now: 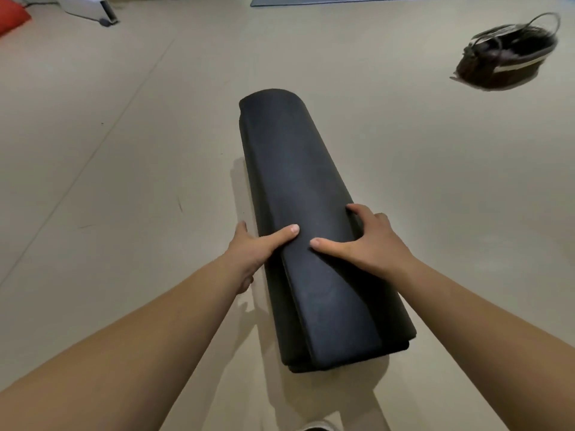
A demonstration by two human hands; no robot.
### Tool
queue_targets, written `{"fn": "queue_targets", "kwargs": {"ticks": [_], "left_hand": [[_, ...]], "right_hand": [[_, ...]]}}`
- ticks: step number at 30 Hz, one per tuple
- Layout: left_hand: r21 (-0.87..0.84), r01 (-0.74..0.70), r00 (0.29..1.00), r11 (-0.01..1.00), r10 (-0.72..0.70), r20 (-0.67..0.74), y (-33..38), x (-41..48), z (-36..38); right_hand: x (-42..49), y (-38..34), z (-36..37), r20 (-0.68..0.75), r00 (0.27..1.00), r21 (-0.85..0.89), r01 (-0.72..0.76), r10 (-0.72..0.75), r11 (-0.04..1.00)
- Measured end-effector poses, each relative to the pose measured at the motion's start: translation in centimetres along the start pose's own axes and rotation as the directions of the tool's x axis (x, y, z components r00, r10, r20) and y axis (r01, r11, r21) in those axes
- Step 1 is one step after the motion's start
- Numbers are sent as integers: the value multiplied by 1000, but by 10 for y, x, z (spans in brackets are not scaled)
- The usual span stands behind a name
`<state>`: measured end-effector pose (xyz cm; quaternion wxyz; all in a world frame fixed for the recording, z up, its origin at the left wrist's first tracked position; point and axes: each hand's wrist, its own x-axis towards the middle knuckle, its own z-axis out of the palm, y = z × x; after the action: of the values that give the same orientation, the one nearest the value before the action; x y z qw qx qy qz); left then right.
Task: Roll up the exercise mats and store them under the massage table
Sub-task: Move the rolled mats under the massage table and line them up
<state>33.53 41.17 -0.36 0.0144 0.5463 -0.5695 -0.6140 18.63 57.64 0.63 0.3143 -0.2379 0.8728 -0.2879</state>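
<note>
A black exercise mat (292, 169), rolled into a thick roll, points away from me over the beige floor; its near end shows loose layers. My left hand (255, 253) clasps its left side, thumb on top and fingers underneath. From the other side, my right hand (370, 241) grips the roll with the thumb across the top. A second mat, blue (342, 0), lies flat at the top edge. The massage table is not in view.
A dark bag with handles (510, 57) lies on the floor at the right. A white boxy object (90, 7) and a red cushion (11, 15) sit at the top left. Beige floor (124, 150) surrounds the roll.
</note>
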Motion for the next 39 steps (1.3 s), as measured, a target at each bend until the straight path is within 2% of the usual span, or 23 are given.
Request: {"fn": "queue_targets", "kwargs": {"ticks": [2,5,10,12,13,15,16,18,20,21,22,24,25,27,29,30,32,34,36,39], "left_hand": [[-46,59,996,997,-55,76,7,0,33],[-74,-17,1000,997,19,24,19,3,74],[234,-105,992,967,86,87,48,2,140],[447,-169,983,878,119,137,62,-8,179],[552,-211,976,807,137,172,69,-14,201],[715,-292,955,635,163,246,83,-32,246],[759,-343,939,553,182,292,89,-43,268],[741,-499,866,449,244,436,97,-64,302],[577,-658,746,484,313,588,102,-76,317],[515,-692,706,507,324,630,102,-74,317],[508,-698,696,505,313,646,102,-71,316],[576,-643,732,505,185,656,100,-62,313],[586,-581,745,565,79,663,98,-62,315],[536,-485,690,691,-74,720,89,-71,327],[519,-498,673,695,-68,736,80,-76,347],[527,-514,680,677,-52,731,79,-79,356],[557,-531,710,639,-25,704,78,-82,375],[605,-531,740,594,-25,673,80,-87,391],[652,-547,758,526,-21,652,83,-97,406],[700,-520,793,489,-29,609,88,-108,426]], "right_hand": [[7,16,-12,38,997,72,-67,65,995],[16,43,-35,113,985,302,-157,128,940],[-3,100,-68,155,956,479,-293,249,827],[-19,131,-80,136,942,549,-330,307,768],[-29,146,-87,83,936,569,-326,341,755],[-48,168,-107,-118,909,576,-265,399,774],[-55,178,-117,-212,883,577,-232,418,783],[-68,197,-137,-257,840,609,-243,479,755],[-81,221,-151,-248,780,581,-355,574,732],[-90,230,-158,-235,738,584,-414,633,699],[-99,237,-164,-194,699,617,-458,688,640],[-116,243,-174,-32,668,733,-491,744,472],[-123,244,-178,39,678,764,-493,734,415],[-134,243,-180,118,713,793,-486,691,367],[-138,249,-180,126,717,767,-508,685,391],[-141,252,-185,117,694,724,-549,710,418],[-150,261,-205,21,652,567,-632,758,528],[-162,269,-233,-60,680,328,-678,730,658],[-170,270,-259,-29,733,199,-662,680,722],[-170,273,-281,74,746,220,-660,662,718]]}}
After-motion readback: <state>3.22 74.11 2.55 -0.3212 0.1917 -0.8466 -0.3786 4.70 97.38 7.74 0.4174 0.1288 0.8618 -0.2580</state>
